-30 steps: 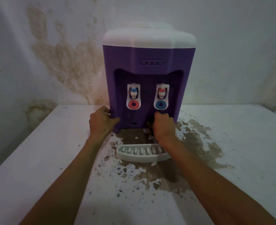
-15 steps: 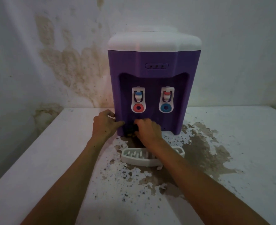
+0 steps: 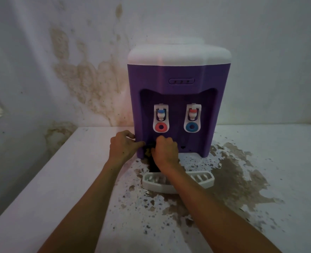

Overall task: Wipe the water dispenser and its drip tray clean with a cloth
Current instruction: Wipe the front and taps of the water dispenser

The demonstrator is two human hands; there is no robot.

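The right hand (image 3: 164, 152) has its grip curled tight on a dark cloth (image 3: 148, 151), pressing it into the lower left of the water dispenser (image 3: 178, 99) recess. The left hand (image 3: 122, 147) has its grip closed on the dispenser's left front corner, bracing it. The cloth looks soft and bunches easily; the dispenser's smooth plastic probably slides if unbraced. The drip tray (image 3: 202, 180) lies loose on the tabletop (image 3: 78, 179) just before the dispenser, likely light. Most of the cloth is hidden behind the right hand, and the forearm covers the tray's middle.
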